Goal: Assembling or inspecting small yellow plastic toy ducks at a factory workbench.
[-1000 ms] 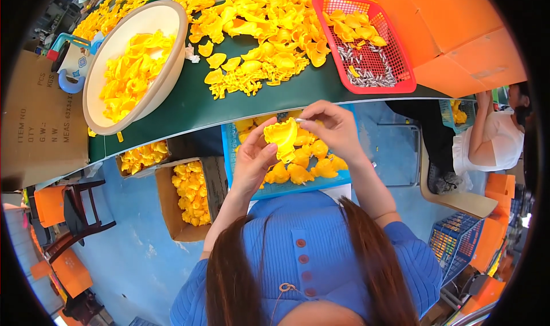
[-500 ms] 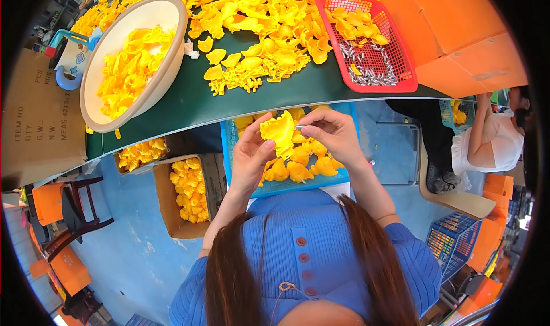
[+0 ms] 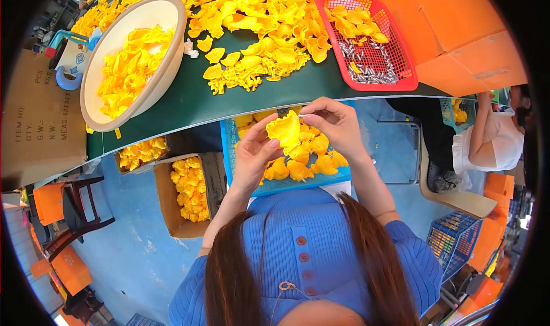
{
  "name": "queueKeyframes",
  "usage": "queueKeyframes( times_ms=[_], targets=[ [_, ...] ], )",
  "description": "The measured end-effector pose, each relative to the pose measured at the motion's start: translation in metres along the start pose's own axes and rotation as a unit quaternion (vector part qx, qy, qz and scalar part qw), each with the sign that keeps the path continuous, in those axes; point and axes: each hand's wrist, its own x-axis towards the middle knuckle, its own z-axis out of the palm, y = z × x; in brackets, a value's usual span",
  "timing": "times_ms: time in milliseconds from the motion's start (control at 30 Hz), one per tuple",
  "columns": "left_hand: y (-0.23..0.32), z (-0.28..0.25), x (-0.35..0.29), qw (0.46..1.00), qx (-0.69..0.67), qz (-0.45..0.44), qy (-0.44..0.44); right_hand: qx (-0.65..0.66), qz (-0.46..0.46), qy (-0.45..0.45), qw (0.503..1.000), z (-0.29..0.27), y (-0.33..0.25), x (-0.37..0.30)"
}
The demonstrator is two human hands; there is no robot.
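Note:
My left hand [image 3: 255, 154] and my right hand [image 3: 332, 123] together hold one yellow plastic piece [image 3: 285, 131] over a blue tray [image 3: 226, 137] on my lap. The left thumb and fingers pinch its lower left side, and the right fingertips grip its upper right edge, where a thin metal pin seems to sit. Several similar yellow pieces [image 3: 298, 166] lie in the tray below the hands. The tray sits just under the near edge of a green table [image 3: 189, 100].
On the table lie a heap of yellow pieces [image 3: 269, 22], a beige bowl [image 3: 94, 68] of them at the left, and a red basket [image 3: 395, 62] with metal pins. Orange boxes [image 3: 458, 34] stand at the right. A cardboard box [image 3: 166, 206] sits below. Another person [image 3: 487, 137] sits at right.
Both hands have lifted the yellow piece slightly toward the table edge and turned it; the right fingers now press at its upper edge.

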Motion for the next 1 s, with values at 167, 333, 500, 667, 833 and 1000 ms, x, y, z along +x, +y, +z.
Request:
queueKeyframes(
  times_ms=[167,333,500,667,833,1000],
  targets=[
    [-0.001,-0.001,0.0,1.0,0.018,-0.002,0.003,-0.018,0.017,-0.016,1.0,0.004,0.002,-0.002],
    [-0.002,-0.003,0.002,0.999,0.022,-0.013,0.02,-0.049,0.032,-0.033,0.998,0.006,0.001,-0.003],
    [-0.004,-0.004,0.004,0.998,0.058,-0.021,0.017,-0.106,-0.021,-0.027,0.994,0.0,-0.001,0.006],
    [-0.01,-0.007,0.002,0.997,0.065,-0.033,0.009,-0.187,-0.04,-0.051,0.98,0.004,-0.007,0.013],
    [-0.01,-0.009,0.0,0.995,0.088,-0.046,0.004,-0.191,-0.03,-0.098,0.976,0.007,-0.002,0.016],
    [-0.014,-0.012,0.0,0.995,0.094,-0.039,0.009,-0.187,-0.008,-0.109,0.976,0.005,0.001,0.016]
  ],
)
